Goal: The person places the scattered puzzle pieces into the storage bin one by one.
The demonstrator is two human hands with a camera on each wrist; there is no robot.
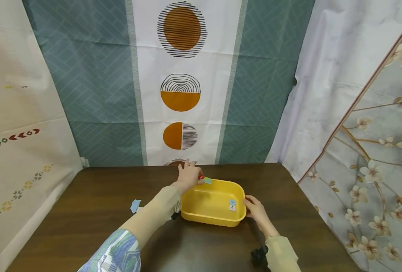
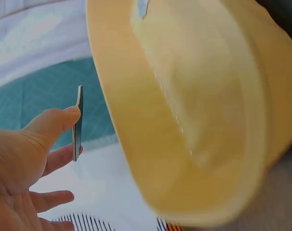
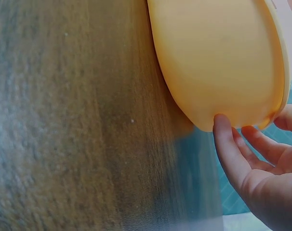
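A yellow plastic basin (image 1: 214, 219) stands at the middle of the table, and small flat pieces (image 1: 232, 205), light blue and white, lie inside it. My left hand (image 1: 189, 175) is above its far left rim, pinching a thin flat piece (image 1: 206, 180) coloured red, green and light blue between thumb and finger. In the left wrist view the piece (image 2: 78, 124) appears edge-on, with the other fingers spread. At the basin's right end my right hand (image 1: 255, 211) grips the wall; in the right wrist view, fingers (image 3: 225, 139) press the outer surface near the bottom.
On the dark wooden table (image 1: 95, 215), a light blue piece (image 1: 135, 206) and a whitish one lie left of the basin, partly behind my left forearm. Patterned cloth (image 1: 102, 75) hangs behind the far edge and along both sides.
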